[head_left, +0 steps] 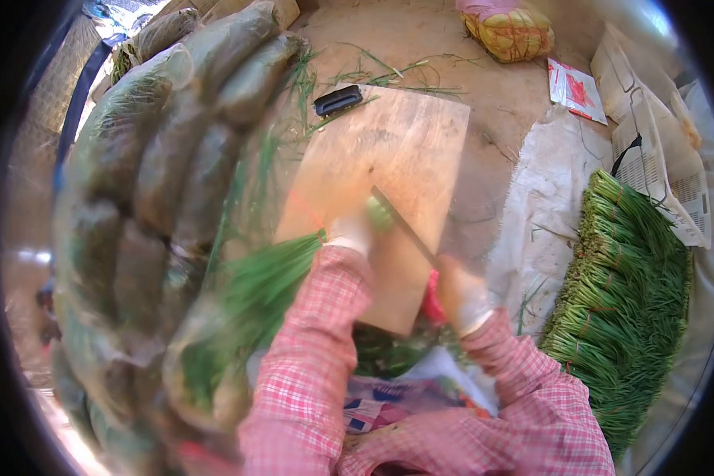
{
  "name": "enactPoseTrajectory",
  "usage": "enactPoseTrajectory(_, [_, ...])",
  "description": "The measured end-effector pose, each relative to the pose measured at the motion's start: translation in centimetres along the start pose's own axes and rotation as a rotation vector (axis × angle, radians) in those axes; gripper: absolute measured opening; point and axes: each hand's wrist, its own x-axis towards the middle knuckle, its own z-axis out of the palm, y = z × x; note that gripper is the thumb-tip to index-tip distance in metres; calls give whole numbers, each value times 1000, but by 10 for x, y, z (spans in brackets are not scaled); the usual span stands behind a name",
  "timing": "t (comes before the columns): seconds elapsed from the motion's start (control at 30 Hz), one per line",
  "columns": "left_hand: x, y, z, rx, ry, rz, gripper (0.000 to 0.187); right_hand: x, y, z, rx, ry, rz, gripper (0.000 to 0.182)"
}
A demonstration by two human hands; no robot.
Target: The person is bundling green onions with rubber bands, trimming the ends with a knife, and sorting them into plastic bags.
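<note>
My left hand (347,232), blurred by motion, is closed around a bunch of long green stalks (274,274) over the wooden board (397,131). Leafy lengths trail down to the left, while pale green cut ends (379,214) poke out past my fingers. In my right hand (462,293) is a knife (404,228) with a red handle. Its long blade slants up and left across the board, the tip right beside the stalk ends. Both my sleeves are pink checked cloth.
Filled clear plastic bags (182,159) are stacked along the left. On the right lies a large pile of tied green bundles (619,317), beside a white crate (650,151) and white sacking (543,190). A black tray (338,101) rests on the board's far left corner.
</note>
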Motion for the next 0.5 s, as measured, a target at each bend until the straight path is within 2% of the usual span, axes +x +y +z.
enactPoseTrajectory(0.1, [-2, 8, -11, 51, -57, -38, 44, 1, 4, 4, -21, -65, -18, 4])
enactPoseTrajectory(0.33, [-10, 11, -11, -48, 114, -39, 40, 26, 2, 3, -127, -357, 72, 13])
enactPoseTrajectory(0.4, [-13, 14, -7, 30, 168, -46, 38, 34, 19, 40, 85, -373, 199, 13])
enactPoseTrajectory(0.5, [-9, 10, 4, 143, 224, 21, 38, 61, 37, 102, 246, -359, 234, 18])
